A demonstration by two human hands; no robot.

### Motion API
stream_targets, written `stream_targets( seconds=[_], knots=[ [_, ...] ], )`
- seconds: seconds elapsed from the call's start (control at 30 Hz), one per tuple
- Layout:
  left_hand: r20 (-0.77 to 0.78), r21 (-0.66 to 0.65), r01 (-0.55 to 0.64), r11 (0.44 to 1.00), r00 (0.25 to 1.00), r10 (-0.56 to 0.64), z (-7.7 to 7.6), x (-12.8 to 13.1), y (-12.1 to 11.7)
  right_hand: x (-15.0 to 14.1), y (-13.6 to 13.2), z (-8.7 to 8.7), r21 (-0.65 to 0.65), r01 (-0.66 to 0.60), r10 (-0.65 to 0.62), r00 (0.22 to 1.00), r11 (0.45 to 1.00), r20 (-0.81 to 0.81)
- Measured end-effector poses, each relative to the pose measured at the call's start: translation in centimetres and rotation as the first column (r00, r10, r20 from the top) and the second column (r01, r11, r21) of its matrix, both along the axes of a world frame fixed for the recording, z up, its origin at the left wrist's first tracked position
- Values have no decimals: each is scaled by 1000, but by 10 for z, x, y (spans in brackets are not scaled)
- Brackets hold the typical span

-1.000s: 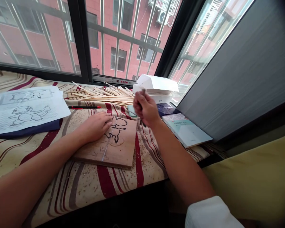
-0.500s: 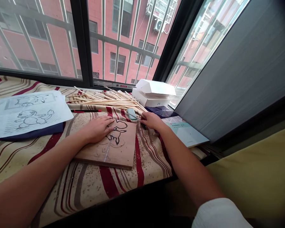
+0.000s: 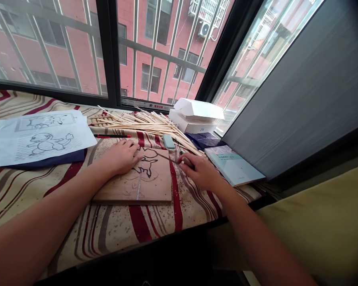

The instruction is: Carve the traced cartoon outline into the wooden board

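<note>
A brown wooden board [image 3: 150, 186] with a dark cartoon outline cut into it lies on the striped cloth [image 3: 107, 226]. My left hand [image 3: 122, 157] rests flat on the board's upper left part, fingers stretched out. My right hand [image 3: 197, 169] sits just right of the board, fingers pinched round a thin dark carving tool [image 3: 167, 157] whose tip reaches over the board's top right corner toward the outline.
Printed cartoon sheets [image 3: 44, 137] on dark blue paper lie at left. A red pen [image 3: 111, 136], a heap of thin wooden sticks [image 3: 149, 123], a small green block [image 3: 168, 141], a white box [image 3: 197, 117] and a book [image 3: 235, 167] lie behind and to the right. Wood chips dot the cloth.
My right hand came down from in front of the white box, reached beside the sticks, and now holds a thin tool at the board's right edge. My left hand stayed on the board.
</note>
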State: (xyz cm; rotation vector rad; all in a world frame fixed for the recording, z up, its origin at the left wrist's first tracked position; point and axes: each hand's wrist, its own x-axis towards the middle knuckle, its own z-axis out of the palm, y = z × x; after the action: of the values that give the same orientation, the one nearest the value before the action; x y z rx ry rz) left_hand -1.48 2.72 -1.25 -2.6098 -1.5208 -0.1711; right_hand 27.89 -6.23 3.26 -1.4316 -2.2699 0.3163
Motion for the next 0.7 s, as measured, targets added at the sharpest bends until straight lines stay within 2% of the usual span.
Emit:
stream_targets(
  seconds=[0.1,0.23,0.33,0.43,0.53,0.63,0.7],
  knots=[
    [-5,7,-54,999,999,54,0,0,-2,-17,-39,-13,-56,32,-34,999,998,-39],
    [4,32,-94,995,996,94,-1,0,-3,-34,-66,-27,-121,-96,95,995,988,-11],
    [-7,50,-94,994,995,95,0,0,-4,-38,-65,-26,-134,-129,145,982,983,121],
    [-69,77,-128,989,989,134,6,-3,-8,-38,-51,-20,-107,-84,107,968,991,227],
    [-121,100,-213,972,967,224,16,-8,-12,-33,-34,-15,-82,-13,36,958,997,286],
    [-108,63,-307,950,944,312,24,-16,-13,-24,-26,-13,-69,52,-36,977,996,211],
    [-83,11,-369,929,926,368,26,-20,-12,-21,-29,-12,-74,39,-31,993,996,111]
  ],
)
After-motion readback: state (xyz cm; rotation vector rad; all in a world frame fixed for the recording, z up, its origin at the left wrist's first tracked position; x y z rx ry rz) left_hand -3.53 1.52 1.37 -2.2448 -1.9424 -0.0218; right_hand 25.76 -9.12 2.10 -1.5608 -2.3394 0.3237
